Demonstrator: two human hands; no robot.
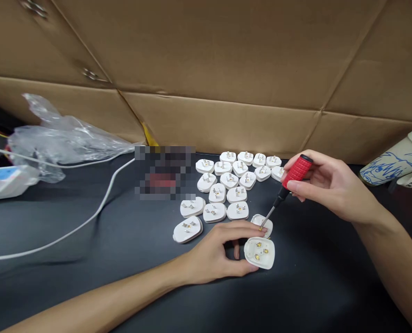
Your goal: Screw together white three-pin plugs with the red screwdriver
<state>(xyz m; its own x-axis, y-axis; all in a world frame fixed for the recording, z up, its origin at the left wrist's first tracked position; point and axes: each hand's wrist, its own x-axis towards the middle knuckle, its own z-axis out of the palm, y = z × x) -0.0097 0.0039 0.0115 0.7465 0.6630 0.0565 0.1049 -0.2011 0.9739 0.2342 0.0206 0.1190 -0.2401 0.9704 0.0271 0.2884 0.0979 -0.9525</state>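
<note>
"What lay closest in?"

"The left hand (209,254), reaching in from the left over the dark tabletop (313,296). Its thumb touched the lower left edge of the near shell (268,260), an open white piece with three brass-coloured contacts inside."

"Was it pinching that?"

"I couldn't tell. Thumb and forefinger were spread apart, the forefinger stretched over to the far shell (267,225), just beyond the near one."

"And the other hand?"

"The right hand (334,185) was up to the right, thumb and fingers closed around the red grip of a screwdriver (296,175). Its shaft slanted down and leftward, and the tip met a small brass-coloured bit right by the left forefinger's end, over the far shell."

"So which hand was nearer the shells?"

"The left, in contact. The right only got there through the tool, whose long axis ran from upper right to lower left."

"Beyond that?"

"A cluster of white plug pieces (214,212), pins up, in loose rows. A white cable (106,196) curved along the left, a crumpled clear bag (70,141) behind it. A patterned tumbler (389,164) leaned at the right, and brown cardboard (226,118) closed off the back."
</note>
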